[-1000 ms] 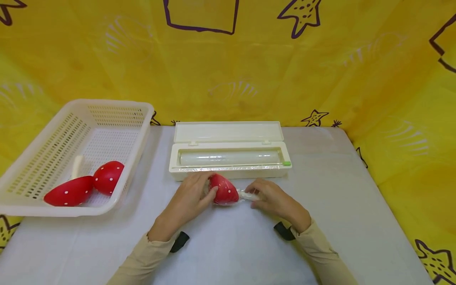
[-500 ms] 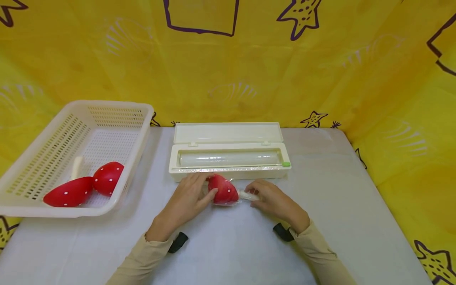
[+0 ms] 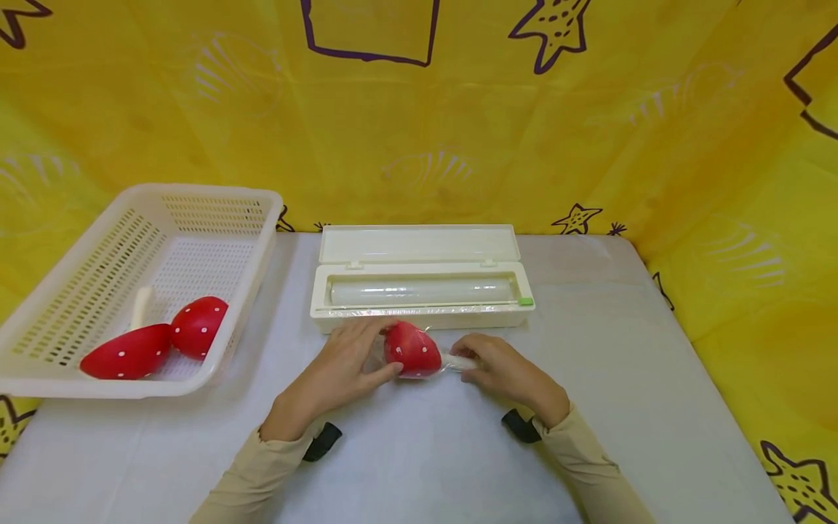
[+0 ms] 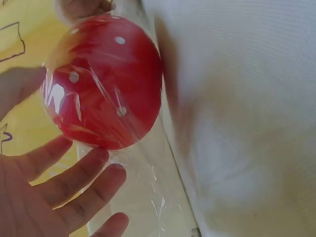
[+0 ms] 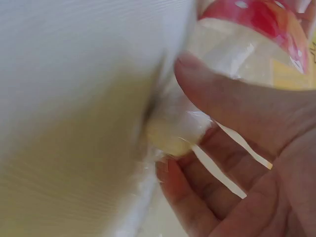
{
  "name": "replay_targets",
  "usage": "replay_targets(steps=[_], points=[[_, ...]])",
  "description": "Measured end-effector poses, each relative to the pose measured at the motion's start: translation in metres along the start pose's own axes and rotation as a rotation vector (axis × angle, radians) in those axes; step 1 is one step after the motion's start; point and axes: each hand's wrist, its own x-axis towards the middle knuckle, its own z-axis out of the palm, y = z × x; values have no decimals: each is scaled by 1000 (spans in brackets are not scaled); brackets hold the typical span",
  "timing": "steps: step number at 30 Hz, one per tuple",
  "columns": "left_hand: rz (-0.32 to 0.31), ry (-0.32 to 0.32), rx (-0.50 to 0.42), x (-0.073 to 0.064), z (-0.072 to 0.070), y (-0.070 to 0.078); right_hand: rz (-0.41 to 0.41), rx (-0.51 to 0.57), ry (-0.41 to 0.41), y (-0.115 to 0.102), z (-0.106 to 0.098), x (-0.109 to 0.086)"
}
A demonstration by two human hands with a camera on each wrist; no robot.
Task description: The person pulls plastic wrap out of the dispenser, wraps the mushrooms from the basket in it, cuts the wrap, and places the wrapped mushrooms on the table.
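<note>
A toy mushroom (image 3: 414, 351) with a red, white-dotted cap lies sideways between both hands, wrapped in clear cling film. My left hand (image 3: 340, 367) holds the cap at its rounded end, thumb on the near side and fingers on the far side. In the left wrist view, the fingers (image 4: 94, 185) are spread, with some tips at the film and the cap's edge. Around the white stem (image 3: 458, 362), my right hand (image 3: 507, 370) has its thumb and fingers curled. The right wrist view shows the stem's end (image 5: 170, 138) under crinkled film between them.
Just beyond the hands stands a cream cling-film dispenser (image 3: 422, 320), lid raised, with a film roll (image 3: 422, 292) inside and a green slider at its right end. On the left, a white basket (image 3: 252, 291) holds more red dotted toy mushrooms (image 3: 134, 353). Yellow cloth surrounds the white table.
The mushroom has turned a little about its length, so different dots show on the cap. My left hand has shifted slightly left; the right has stayed at the stem.
</note>
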Motion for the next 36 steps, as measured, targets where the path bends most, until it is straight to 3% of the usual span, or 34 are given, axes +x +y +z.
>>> replay_targets(steps=[4, 6, 15, 20, 29, 36], points=[[-7, 4, 15, -1, -1, 0, -7, 6, 14, -4, -9, -4], [-10, 13, 28, -1, -2, 0, -30, 20, 59, -5, -16, -7], [-23, 10, 52, -4, -6, 1, -165, -24, 506, 6, -38, -12], [-23, -8, 48, -5, -7, 1, -157, -2, 643, 17, -41, -12], [-7, -43, 17, -7, -10, 0, -43, 54, 702, 37, -39, -10], [-17, -109, -1, -10, -15, 0, 128, 152, 607, 52, -37, -7]])
